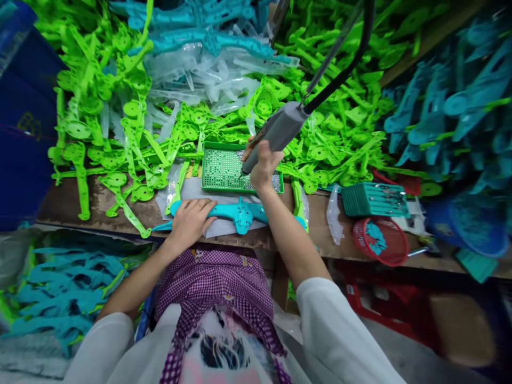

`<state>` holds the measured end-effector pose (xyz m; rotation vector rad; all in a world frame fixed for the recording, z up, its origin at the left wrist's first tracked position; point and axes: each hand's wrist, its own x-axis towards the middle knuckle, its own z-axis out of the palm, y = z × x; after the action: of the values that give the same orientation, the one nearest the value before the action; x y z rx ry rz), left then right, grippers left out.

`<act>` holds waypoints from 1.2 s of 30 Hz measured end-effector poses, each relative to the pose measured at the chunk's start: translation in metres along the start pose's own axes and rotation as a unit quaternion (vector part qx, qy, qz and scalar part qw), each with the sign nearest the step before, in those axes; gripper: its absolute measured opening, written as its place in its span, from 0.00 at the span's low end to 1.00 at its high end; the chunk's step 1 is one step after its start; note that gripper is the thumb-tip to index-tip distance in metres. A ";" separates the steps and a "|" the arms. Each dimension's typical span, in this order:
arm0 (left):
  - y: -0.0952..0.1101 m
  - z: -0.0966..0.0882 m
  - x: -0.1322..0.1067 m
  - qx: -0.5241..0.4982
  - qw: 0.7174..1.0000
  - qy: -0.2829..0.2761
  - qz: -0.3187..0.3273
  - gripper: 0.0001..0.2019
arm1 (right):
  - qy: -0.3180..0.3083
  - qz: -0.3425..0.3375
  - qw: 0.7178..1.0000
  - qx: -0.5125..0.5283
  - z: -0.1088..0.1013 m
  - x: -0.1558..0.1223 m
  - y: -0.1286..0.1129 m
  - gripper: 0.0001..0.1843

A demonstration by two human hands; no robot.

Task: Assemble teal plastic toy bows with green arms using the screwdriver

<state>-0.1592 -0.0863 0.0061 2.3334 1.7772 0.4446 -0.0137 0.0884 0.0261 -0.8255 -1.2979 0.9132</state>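
Observation:
My left hand (192,220) lies on a teal plastic toy part (240,213) at the front of the wooden bench, fingers curled over its left end and pressing it down. My right hand (262,162) is wrapped round a grey powered screwdriver (276,133) that hangs on a black hose from above. Its tip points down at the right side of a green tray (218,168) filled with small screws, just behind the teal part.
Heaps of bright green plastic parts (132,128) cover the bench behind and beside the tray, with clear and teal parts further back. A green basket (374,198) and a red basket (380,240) stand at the right. More teal parts (68,293) lie low on the left.

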 end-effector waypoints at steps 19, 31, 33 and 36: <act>0.000 0.002 0.000 -0.007 1.000 0.005 -0.010 0.19 | 0.023 0.020 1.000 -0.003 -0.018 0.009 -0.024 0.34; -0.001 0.003 0.004 0.011 0.999 0.037 -0.003 0.19 | 0.099 0.025 0.994 -0.048 -0.156 -0.058 -0.104 0.34; 0.000 0.003 0.005 0.026 0.999 0.042 -0.004 0.19 | 0.092 0.038 0.994 -0.046 -0.160 -0.058 -0.097 0.36; 0.002 0.003 0.006 0.030 0.998 0.052 -0.005 0.19 | 0.109 0.044 0.992 -0.038 -0.163 -0.059 -0.087 0.35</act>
<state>-0.1552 -0.0811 0.0049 2.3803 1.8724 0.5271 0.1539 -0.0020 0.0631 -1.0183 -1.1190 0.8217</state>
